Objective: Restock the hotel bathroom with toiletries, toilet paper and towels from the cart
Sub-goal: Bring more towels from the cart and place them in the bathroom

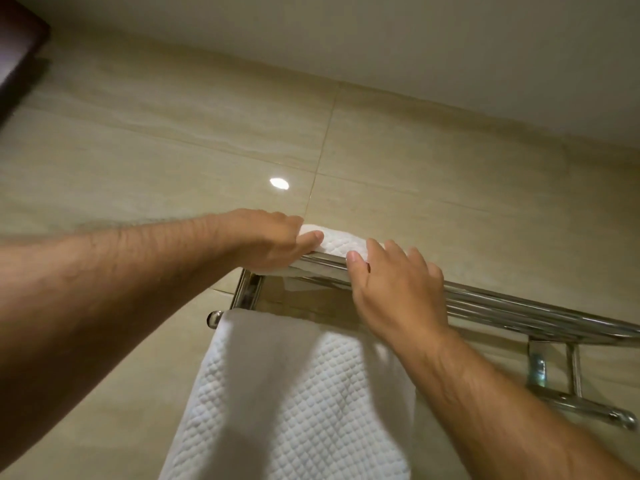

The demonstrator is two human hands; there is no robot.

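fingers [388, 252] of the right hand [394, 289] are seen spread and laid flat, tips resting on the right end of a folded towel [337, 242]; nothing is gripped, the palm lies over the front rail. the thumb [308, 241] of the left hand [263, 237] is pressed onto the left end of the same towel, the other fingers curled down over its near edge; whether cloth is pinched underneath cannot be told, as the underside is hidden.

the folded towel is noted lying on top of the chrome rack [519, 310], at its left end, against the tiled wall [173, 150]. a second quilted white towel [294, 393] is observed draped over the lower bar [214, 318], hanging near and below the hands, just left of the right forearm. the right stretch of the rack is seen bare. a spot of lamp glare [279, 183] is recorded on the tile above.

step judged in hand: towel placement, with the folded towel being seated and squared on the shelf. cart, toiletries and toilet paper are not in view, so overall progress cannot be rated.

next move is judged to call for a light, even push from both hands so the fold sits square, then a clean lift away without dragging the cloth off the rails.
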